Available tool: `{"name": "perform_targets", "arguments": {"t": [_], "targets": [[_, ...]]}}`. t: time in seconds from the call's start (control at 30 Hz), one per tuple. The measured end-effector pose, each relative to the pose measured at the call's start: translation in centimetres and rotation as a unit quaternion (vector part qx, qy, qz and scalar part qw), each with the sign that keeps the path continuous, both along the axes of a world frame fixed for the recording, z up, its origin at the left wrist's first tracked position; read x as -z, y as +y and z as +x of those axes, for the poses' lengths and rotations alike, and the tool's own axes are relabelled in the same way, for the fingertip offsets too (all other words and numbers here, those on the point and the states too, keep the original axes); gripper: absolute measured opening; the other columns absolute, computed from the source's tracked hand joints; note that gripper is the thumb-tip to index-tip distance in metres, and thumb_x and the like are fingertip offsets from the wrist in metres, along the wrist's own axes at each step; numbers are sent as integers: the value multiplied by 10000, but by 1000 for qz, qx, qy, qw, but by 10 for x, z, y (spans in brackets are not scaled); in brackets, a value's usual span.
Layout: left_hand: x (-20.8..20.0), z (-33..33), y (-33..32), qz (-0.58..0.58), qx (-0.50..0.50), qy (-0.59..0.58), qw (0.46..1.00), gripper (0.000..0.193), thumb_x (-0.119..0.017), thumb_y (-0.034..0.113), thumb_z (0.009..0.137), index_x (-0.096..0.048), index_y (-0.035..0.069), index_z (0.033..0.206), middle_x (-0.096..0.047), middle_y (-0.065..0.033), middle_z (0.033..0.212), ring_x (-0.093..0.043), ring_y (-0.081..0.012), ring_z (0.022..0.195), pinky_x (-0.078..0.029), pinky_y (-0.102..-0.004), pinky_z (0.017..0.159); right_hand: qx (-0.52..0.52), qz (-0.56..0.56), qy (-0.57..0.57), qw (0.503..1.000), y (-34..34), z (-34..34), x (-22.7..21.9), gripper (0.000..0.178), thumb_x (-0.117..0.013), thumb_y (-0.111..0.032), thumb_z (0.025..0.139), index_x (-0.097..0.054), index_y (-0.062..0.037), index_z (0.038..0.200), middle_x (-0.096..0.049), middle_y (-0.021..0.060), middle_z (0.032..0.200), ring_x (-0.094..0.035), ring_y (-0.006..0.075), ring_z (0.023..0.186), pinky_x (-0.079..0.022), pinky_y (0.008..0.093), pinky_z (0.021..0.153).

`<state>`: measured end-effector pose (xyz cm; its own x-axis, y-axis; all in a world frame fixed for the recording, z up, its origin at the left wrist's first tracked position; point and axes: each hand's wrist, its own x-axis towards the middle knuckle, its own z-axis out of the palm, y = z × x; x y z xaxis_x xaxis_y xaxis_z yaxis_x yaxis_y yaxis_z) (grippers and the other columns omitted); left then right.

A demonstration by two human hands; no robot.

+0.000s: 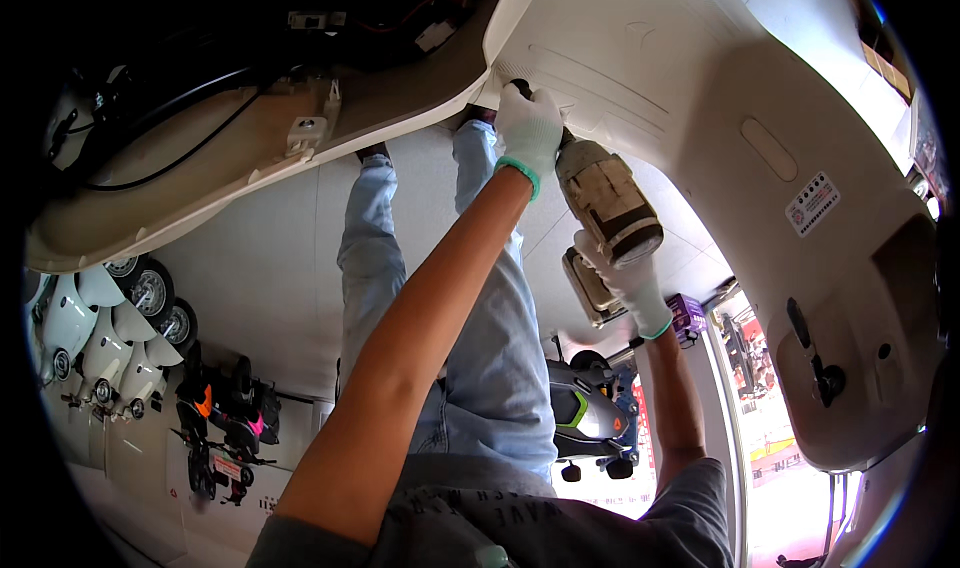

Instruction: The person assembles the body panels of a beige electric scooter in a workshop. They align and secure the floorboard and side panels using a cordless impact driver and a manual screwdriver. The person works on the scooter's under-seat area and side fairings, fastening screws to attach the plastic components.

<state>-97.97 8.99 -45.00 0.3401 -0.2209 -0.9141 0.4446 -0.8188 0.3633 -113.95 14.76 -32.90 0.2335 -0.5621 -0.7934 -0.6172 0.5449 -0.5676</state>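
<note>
My left hand (529, 128), in a white knit glove with a green cuff, closes around the front end of a cordless drill (610, 200). A dark tip (521, 87) shows beyond its fingers, close to the cream scooter panel (600, 63). My right hand (628, 280), gloved the same way, grips the drill's handle, partly hidden behind the tool's worn body. Below the handle the battery pack (592, 286) sticks out to the left. Where the tip meets the panel, my left hand blocks the view.
Cream bodywork (300, 173) with dark cables arches across the top left. The panel's right arm carries a label (813, 204) and a key (800, 323). Several scooters (110, 343) stand at left, a grey-green one (590, 408) behind me. A purple box (687, 315) sits right.
</note>
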Motion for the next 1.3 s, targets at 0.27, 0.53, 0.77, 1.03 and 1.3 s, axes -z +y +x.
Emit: {"name": "perform_targets", "arguments": {"t": [0.27, 0.53, 0.77, 1.03, 1.3], "targets": [[52, -1, 24, -30, 53, -76, 995, 171, -494, 154, 867, -573, 14, 810, -593, -62, 713, -583, -171, 576, -466, -331, 530, -65, -21, 70, 995, -34, 4, 8, 469, -752, -170, 646, -569, 24, 1033, -657, 152, 844, -656, 262, 805, -517, 353, 720], [-38, 49, 34, -54, -198, 311, 928, 223, -518, 195, 951, -574, -9, 1021, -637, -61, 940, -638, -164, 891, -532, -285, 788, -260, 42, 194, 945, -93, 68, -31, 356, -654, -246, 714, -610, -130, 1048, -660, 132, 812, -648, 313, 786, -513, 394, 710], [-42, 48, 40, -84, -241, 346, 903, 215, -491, 175, 952, -563, -12, 1031, -624, -70, 949, -636, -147, 831, -539, -266, 714, -216, -50, 134, 966, -77, 61, -22, 315, -674, -243, 706, -586, -107, 977, -652, 126, 904, -618, 349, 871, -496, 417, 742], [-39, 48, 40, -154, -71, 251, 953, 212, -423, 146, 966, -553, -18, 998, -614, -80, 898, -636, -149, 761, -546, -254, 639, -96, 7, 129, 987, -57, 65, -27, 393, -704, -257, 673, -606, -97, 1019, -662, 152, 843, -630, 353, 842, -493, 428, 712], [-29, 47, 41, -87, -220, 347, 907, 235, -448, 198, 971, -555, -4, 1023, -626, -74, 918, -641, -162, 796, -550, -290, 704, -120, 33, 159, 979, -66, 76, -27, 361, -671, -250, 704, -607, -98, 1025, -663, 163, 876, -631, 353, 868, -493, 431, 752]]}}
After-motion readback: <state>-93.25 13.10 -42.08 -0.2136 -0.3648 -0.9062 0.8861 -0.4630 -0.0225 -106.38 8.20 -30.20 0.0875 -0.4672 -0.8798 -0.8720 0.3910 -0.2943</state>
